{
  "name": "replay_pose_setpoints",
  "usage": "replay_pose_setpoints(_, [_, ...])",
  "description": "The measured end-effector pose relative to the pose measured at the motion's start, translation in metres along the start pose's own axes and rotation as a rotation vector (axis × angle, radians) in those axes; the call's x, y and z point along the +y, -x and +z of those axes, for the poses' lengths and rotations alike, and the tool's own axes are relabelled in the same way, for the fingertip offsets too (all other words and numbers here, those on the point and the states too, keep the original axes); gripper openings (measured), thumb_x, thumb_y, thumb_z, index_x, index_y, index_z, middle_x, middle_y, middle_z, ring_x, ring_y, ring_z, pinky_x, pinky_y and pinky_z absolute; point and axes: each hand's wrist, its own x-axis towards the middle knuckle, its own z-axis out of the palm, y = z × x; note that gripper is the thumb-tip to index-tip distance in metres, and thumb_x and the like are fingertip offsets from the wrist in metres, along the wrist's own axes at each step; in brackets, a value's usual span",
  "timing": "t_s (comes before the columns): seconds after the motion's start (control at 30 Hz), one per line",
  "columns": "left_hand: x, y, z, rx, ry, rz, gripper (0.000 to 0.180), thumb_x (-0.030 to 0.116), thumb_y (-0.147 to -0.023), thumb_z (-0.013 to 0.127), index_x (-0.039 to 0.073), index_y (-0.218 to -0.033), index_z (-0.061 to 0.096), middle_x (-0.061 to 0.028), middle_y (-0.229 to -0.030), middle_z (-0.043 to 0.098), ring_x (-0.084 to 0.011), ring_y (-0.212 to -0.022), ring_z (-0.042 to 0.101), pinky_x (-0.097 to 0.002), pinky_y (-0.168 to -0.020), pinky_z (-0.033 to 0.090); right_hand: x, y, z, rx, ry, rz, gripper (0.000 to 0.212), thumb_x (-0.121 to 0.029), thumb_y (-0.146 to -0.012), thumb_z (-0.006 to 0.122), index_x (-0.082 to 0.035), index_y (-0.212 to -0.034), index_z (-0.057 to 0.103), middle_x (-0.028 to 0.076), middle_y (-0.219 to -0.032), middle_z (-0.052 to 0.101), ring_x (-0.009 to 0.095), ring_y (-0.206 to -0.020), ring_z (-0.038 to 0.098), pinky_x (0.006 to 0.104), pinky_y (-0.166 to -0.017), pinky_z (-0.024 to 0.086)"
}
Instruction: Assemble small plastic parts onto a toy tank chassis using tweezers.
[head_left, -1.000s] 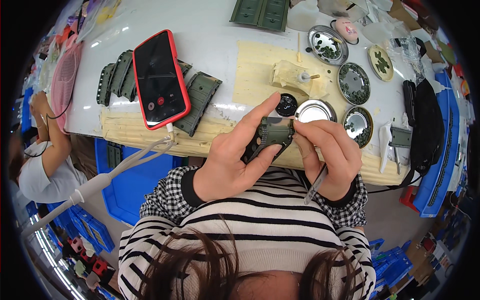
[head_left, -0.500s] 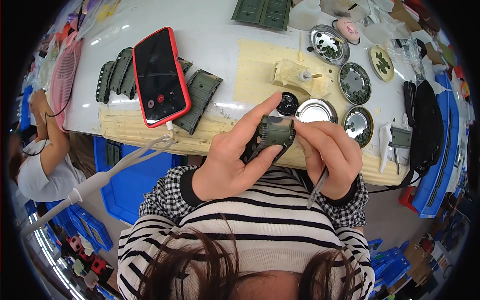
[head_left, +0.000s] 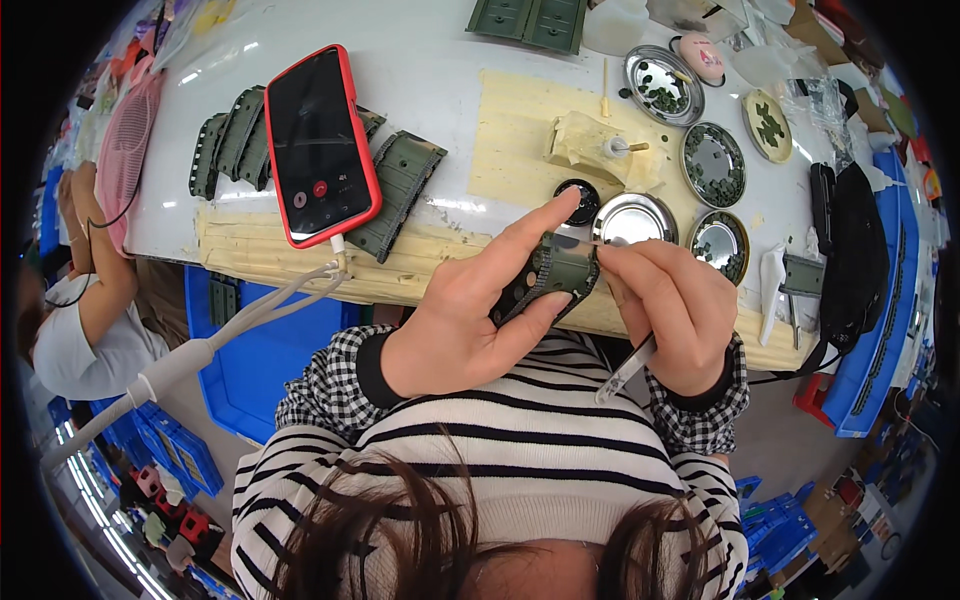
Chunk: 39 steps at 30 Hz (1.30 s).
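The green part (head_left: 572, 272) is held between spread fingers of the left hand (head_left: 450, 325); in the right hand (head_left: 688, 318) beside it, a tool (head_left: 628, 371) is pinched.

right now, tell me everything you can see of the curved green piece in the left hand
The curved green piece has a dull olive face, a row of small bumps along its left edge and a blackish side beyond that. It looks hard, like painted plastic or metal. It is held tilted between the two hands: the left hand grips it, thumb against its lower part, and the right hand's fingers meet its upper right edge. Its underside is hidden.
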Motion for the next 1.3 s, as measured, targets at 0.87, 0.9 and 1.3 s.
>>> replay_pose_setpoints(0.87, [0.003, 0.000, 0.001, 0.014, -0.208, 0.079, 0.075, -0.010, -0.078, 0.057, 0.001, -0.146, 0.030, -0.0151, -0.093, 0.062, -0.0206, -0.072, 0.061, -0.0228, -0.070, 0.046, -0.017, -0.019, 0.012, 0.134, -0.176, 0.099, 0.027, 0.004, -0.063, 0.072, 0.000, -0.090, 0.066, 0.009, -0.078, 0.061, 0.020, -0.056, 0.060, 0.0280, -0.049, 0.048])
replay_pose_setpoints(0.9, [0.003, -0.001, 0.001, 0.019, -0.222, 0.087, 0.075, -0.010, -0.078, 0.057, 0.001, -0.147, 0.030, -0.0161, -0.093, 0.062, -0.0227, -0.072, 0.061, -0.0232, -0.069, 0.047, -0.017, -0.019, 0.012, 0.126, -0.171, 0.104, 0.027, 0.004, -0.063, 0.072, 0.000, -0.090, 0.066, 0.009, -0.078, 0.061, 0.020, -0.056, 0.060, 0.0283, -0.049, 0.048])
replay_pose_setpoints(1.3, [0.008, 0.002, 0.000, -0.028, -0.303, 0.043, 0.077, -0.008, -0.078, 0.060, 0.001, -0.147, 0.027, -0.0221, -0.095, 0.062, -0.0329, -0.076, 0.063, -0.0279, -0.070, 0.049, -0.016, -0.018, 0.006, 0.024, -0.140, 0.013, 0.030, 0.001, -0.065, 0.070, 0.002, -0.094, 0.065, 0.010, -0.080, 0.061, 0.021, -0.058, 0.060, 0.0291, -0.048, 0.048])
